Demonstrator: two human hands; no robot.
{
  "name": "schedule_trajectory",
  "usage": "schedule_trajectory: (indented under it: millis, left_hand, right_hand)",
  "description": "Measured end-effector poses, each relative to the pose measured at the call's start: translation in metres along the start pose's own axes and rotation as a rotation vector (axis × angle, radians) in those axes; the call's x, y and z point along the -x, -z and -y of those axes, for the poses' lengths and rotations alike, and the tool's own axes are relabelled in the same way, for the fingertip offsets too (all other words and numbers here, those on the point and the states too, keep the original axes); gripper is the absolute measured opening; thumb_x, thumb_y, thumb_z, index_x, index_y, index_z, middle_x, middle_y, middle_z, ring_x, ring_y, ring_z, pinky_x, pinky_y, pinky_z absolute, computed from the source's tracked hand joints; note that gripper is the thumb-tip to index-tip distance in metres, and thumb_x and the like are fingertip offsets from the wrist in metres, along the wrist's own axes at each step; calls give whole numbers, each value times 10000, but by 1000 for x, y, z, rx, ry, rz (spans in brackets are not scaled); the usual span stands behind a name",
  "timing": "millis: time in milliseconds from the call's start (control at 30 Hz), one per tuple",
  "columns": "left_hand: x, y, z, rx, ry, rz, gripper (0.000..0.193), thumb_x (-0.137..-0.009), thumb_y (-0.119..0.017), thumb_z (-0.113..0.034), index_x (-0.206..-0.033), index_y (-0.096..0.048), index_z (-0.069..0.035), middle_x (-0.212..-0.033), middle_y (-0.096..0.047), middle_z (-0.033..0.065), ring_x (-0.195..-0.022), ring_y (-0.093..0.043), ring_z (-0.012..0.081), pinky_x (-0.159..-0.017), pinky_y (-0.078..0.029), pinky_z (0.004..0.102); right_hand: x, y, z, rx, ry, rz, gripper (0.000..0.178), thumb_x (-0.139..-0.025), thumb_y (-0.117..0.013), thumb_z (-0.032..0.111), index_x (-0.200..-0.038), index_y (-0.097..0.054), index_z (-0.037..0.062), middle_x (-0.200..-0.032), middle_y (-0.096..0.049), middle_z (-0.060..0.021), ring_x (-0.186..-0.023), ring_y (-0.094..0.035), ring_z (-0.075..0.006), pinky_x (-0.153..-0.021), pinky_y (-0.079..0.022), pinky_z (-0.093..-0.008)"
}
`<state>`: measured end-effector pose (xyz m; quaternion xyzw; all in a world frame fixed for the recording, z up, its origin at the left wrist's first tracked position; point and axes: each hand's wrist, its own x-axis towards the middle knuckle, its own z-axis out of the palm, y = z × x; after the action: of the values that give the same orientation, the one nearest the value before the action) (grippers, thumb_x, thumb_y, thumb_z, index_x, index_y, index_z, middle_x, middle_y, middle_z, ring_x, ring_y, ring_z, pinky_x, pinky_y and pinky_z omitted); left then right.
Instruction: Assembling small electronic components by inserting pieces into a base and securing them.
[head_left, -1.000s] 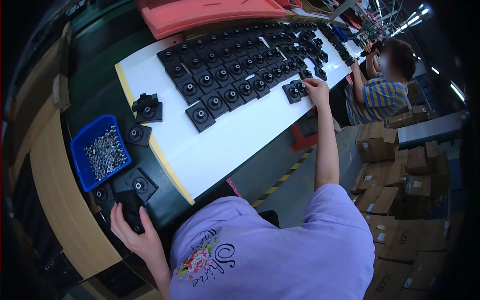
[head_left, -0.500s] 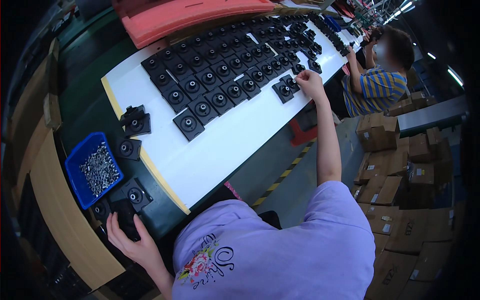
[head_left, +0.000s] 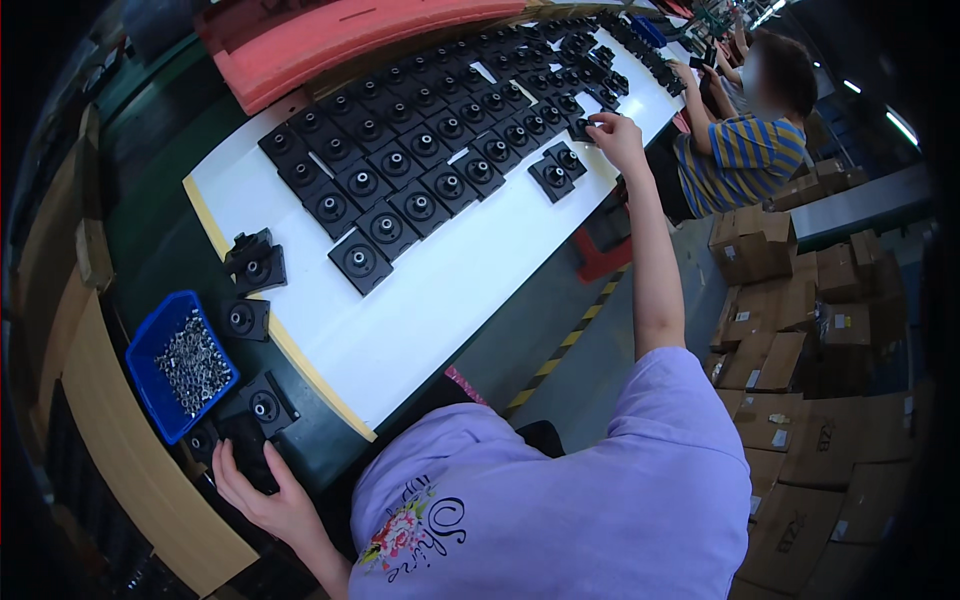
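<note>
My right hand [head_left: 622, 145] reaches to the far right of the white tabletop [head_left: 440, 275]. Thumb and fingers close on the edge of a black square mounting part [head_left: 582, 130] with a round raised centre. Two similar black parts [head_left: 552, 176] sit just in front of it. At lower left, my left hand [head_left: 262, 500] has its fingers stretched and spread, beside a dark piece [head_left: 244, 438] that lies between thumb and fingers. Close to it is another black part [head_left: 265, 405] with a metal piece in its centre.
Rows of similar black parts [head_left: 395, 163] cover much of the tabletop. A blue bin [head_left: 140, 365] holds small metal pieces. Stacked black parts [head_left: 258, 268] stand near the yellow edge. A red tray [head_left: 300, 50] lies behind. Another person [head_left: 745, 150] works at far right; cardboard boxes [head_left: 765, 370] fill the right.
My right hand has moved slightly farther away, from the pair of front parts to a black part beyond them. My left hand stays almost in place. The whole view has shifted a little.
</note>
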<state>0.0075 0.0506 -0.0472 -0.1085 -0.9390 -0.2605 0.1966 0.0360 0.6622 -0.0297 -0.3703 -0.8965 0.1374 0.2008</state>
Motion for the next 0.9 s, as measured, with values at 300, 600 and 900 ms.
schedule_trajectory:
  millis: [300, 600, 900]
  left_hand:
    - [-1, 1, 1, 6, -4, 19, 381, -830, -665, -62, -1174, -540, 42, -1222, -528, 199, -1131, -507, 364, -959, -408, 442]
    - [-2, 2, -1, 7, -5, 15, 372, -834, -660, -55, -1173, -540, 40, -1221, -529, 197, -1133, -507, 362, -962, -407, 442]
    - [-1, 1, 0, 14, -1, 8, 362, -861, -648, -81, -1186, -542, 38, -1211, -538, 193, -1134, -514, 348, -964, -404, 424]
  right_hand:
    - [-16, 13, -21, -339, -106, 123, 255, -795, -697, 143, -957, -677, -54, -775, -675, -97, -675, -639, -174, -634, -508, -281]
    - [20, 39, -9, -1862, 157, 568, 330, -894, -584, 58, -1201, -516, -41, -1097, -591, -99, -912, -541, -136, -765, -450, -262]
    - [25, 46, 16, -1919, 303, 693, 368, -920, -558, 90, -1265, -483, -9, -1146, -574, -79, -886, -528, -110, -774, -444, -259]
